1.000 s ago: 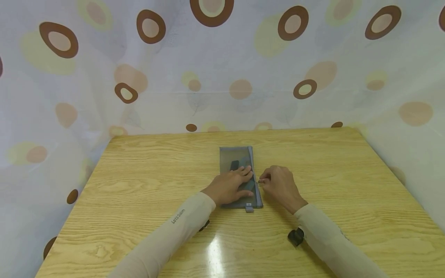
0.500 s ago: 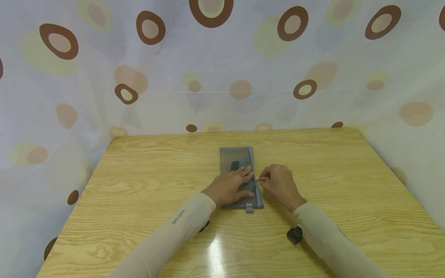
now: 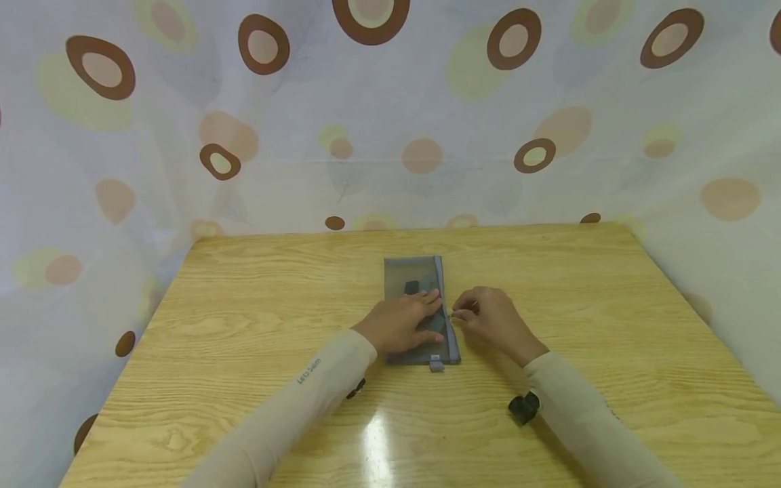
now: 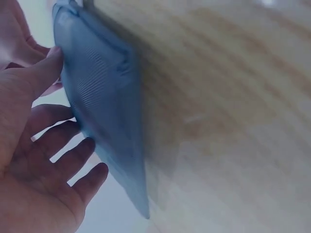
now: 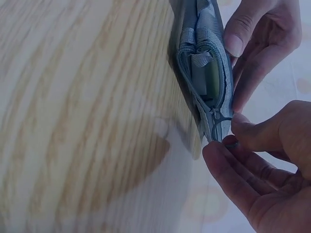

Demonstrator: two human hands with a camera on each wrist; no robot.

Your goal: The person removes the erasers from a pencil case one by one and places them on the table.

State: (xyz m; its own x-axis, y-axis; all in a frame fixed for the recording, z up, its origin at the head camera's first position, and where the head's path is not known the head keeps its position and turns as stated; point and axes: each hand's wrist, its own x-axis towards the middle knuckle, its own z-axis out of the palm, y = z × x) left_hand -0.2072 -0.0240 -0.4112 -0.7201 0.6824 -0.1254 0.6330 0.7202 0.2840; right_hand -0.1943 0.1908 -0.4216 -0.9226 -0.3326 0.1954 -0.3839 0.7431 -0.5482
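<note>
A grey-blue mesh zipper pouch [image 3: 410,271] lies flat on the wooden table, its zipper edge on the right. Something dark [image 3: 412,287] shows through the mesh. My left hand [image 3: 403,324] rests on the pouch with fingers spread toward the zipper. Beside that edge, my right hand [image 3: 493,320] pinches the zipper pull [image 5: 222,119] between thumb and index finger. In the right wrist view the zipper slider [image 5: 215,114] sits partway along, and the zipper gapes on its near side. Something pale green [image 5: 212,80] shows inside the gap.
A small fabric tab [image 3: 436,366] sticks out from the pouch's near end. The wooden table [image 3: 274,298] extends around the pouch. A curtain with brown and beige spots [image 3: 390,122] hangs behind the table and along both sides.
My right wrist and forearm have shifted slightly to the right, while the fingers stay at the zipper pull. My left hand and the pouch look nearly the same.
</note>
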